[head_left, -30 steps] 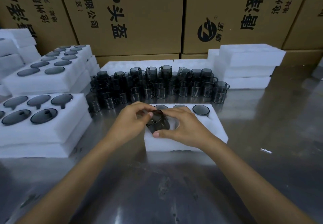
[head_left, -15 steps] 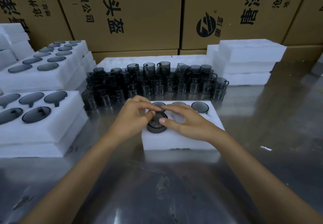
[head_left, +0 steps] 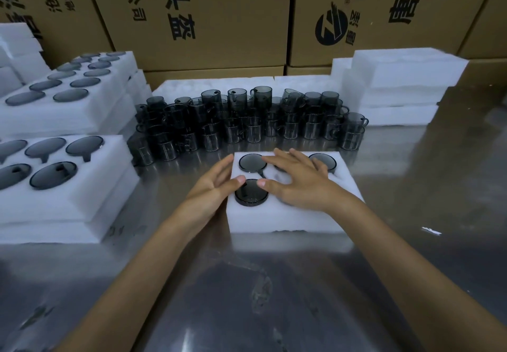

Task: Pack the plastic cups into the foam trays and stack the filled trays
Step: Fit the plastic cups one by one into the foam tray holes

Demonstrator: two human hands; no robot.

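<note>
A white foam tray (head_left: pixel 290 216) lies in front of me on the steel table. A dark smoky plastic cup (head_left: pixel 251 195) sits bottom-up in its near-left hole, standing slightly proud. Two more cups (head_left: pixel 251 163) (head_left: pixel 323 160) fill far holes. My left hand (head_left: pixel 212 187) rests at the tray's left edge, thumb tip on the near cup's rim. My right hand (head_left: pixel 297 180) lies flat on the tray's middle with fingers spread, thumb tip touching the same cup. A crowd of loose cups (head_left: pixel 247 121) stands behind the tray.
Filled foam trays are stacked at the left (head_left: pixel 60 187) and far left (head_left: pixel 68 96). Empty foam trays are piled at the right rear (head_left: pixel 397 85) and behind the cups. Cardboard boxes (head_left: pixel 205 17) wall off the back. Bare steel table (head_left: pixel 247 296) lies near me.
The cup that both hands held tilted over the tray now sits in the near-left hole. Both hands have spread flat, only the thumbs touching it.
</note>
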